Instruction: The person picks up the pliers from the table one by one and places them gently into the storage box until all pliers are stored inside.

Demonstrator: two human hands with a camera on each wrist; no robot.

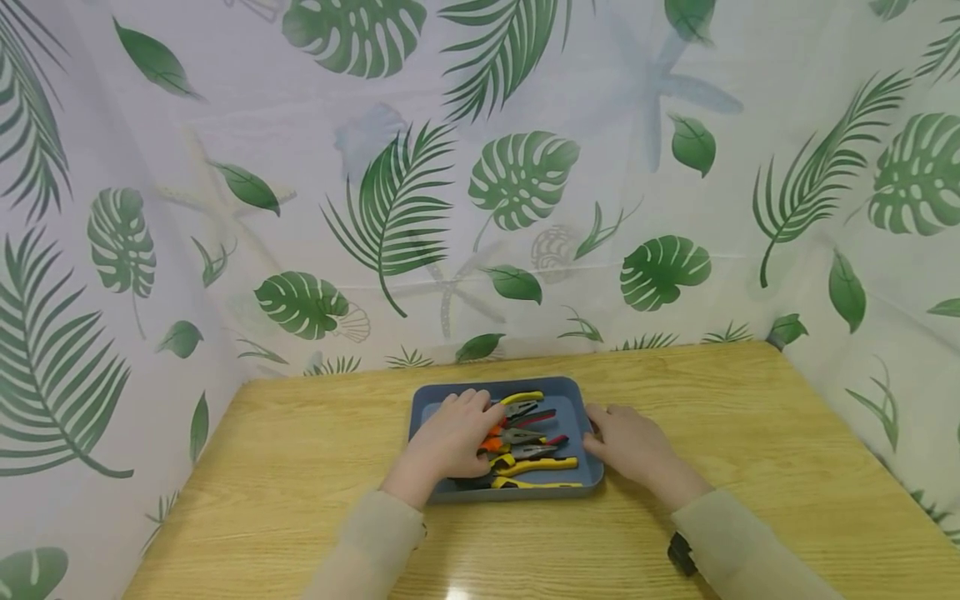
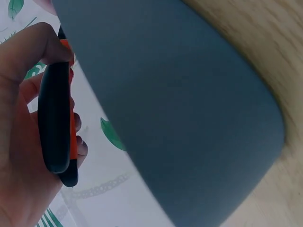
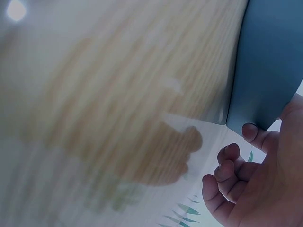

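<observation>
A blue-grey tray (image 1: 517,494) on the wooden table holds several pliers with yellow, red and orange handles. My left hand (image 1: 453,435) reaches over the left half of the tray. In the left wrist view its fingers curl round the black-and-orange handles of a pair of pliers (image 2: 54,120), beside the tray's outer wall (image 2: 175,104). At the tray's right end, my right hand (image 1: 630,442) holds the rim. One fingertip (image 3: 250,130) presses the outside of the wall, while the other fingers hang loosely curled below it.
Yellow-handled pliers (image 1: 540,467) lie along the front of the tray, and others with grey jaws (image 1: 521,435) lie behind them. The wooden table (image 1: 322,442) extends around the tray. A leaf-patterned cloth (image 1: 420,225) hangs behind and along both sides.
</observation>
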